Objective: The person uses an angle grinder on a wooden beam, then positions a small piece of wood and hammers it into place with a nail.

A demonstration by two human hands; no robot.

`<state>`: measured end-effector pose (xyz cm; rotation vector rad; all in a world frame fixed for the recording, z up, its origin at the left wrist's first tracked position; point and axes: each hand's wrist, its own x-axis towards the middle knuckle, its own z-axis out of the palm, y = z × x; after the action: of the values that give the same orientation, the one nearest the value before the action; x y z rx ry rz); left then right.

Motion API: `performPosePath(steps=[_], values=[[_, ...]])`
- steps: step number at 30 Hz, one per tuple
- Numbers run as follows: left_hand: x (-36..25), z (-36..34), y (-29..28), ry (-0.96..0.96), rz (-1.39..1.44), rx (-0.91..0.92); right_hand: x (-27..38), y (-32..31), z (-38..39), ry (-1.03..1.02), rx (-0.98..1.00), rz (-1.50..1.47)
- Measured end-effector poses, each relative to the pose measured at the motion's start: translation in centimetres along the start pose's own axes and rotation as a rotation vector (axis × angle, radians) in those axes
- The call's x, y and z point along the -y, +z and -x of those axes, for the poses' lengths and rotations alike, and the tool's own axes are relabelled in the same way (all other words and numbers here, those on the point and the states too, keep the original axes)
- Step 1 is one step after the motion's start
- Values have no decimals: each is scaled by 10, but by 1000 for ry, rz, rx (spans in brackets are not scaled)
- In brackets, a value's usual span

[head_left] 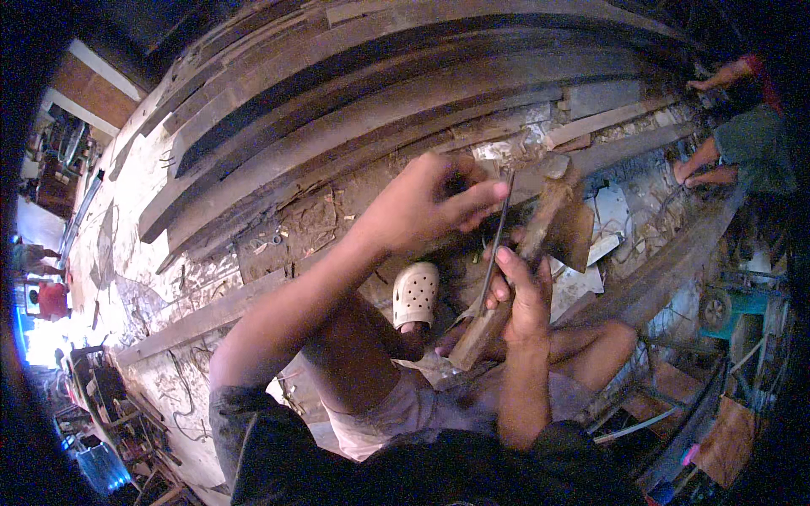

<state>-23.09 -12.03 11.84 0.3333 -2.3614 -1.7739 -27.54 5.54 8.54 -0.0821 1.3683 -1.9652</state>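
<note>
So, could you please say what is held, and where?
The right hand grips a rough brown wooden bar around its middle; whether it or the left hand grips the slim dark rod is unclear.

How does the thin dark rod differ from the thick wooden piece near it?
The rod is slim, while the wooden piece is far thicker. The rod looks dark; the wooden piece is brown with a paler, blunt upper end. The rod's upper end is by the left hand's thumb, while the wooden piece's upper end stands apart from that hand. Both slant up toward the right beside the right hand.
</note>
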Motion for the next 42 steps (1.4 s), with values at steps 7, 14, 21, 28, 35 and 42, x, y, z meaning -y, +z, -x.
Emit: performPosePath(steps=[7, 14, 21, 28, 35, 42], values=[[15, 61, 35, 1, -89, 78, -14, -3, -10, -94, -19, 27], [7, 40, 17, 8, -215, 98, 2, -3, -21, -110, -40, 81], [142, 36, -85, -105, -564, -68, -73, -95, -14, 149, -204, 471], [344, 102, -5, -69, -139, -379, -193, -221, 44, 271, 12, 946], [344, 95, 34, -143, -242, -465, -148, -163, 36, 335, 45, 927], [349, 89, 27, -75, -365, -520, -133, -135, 19, 394, 75, 990]])
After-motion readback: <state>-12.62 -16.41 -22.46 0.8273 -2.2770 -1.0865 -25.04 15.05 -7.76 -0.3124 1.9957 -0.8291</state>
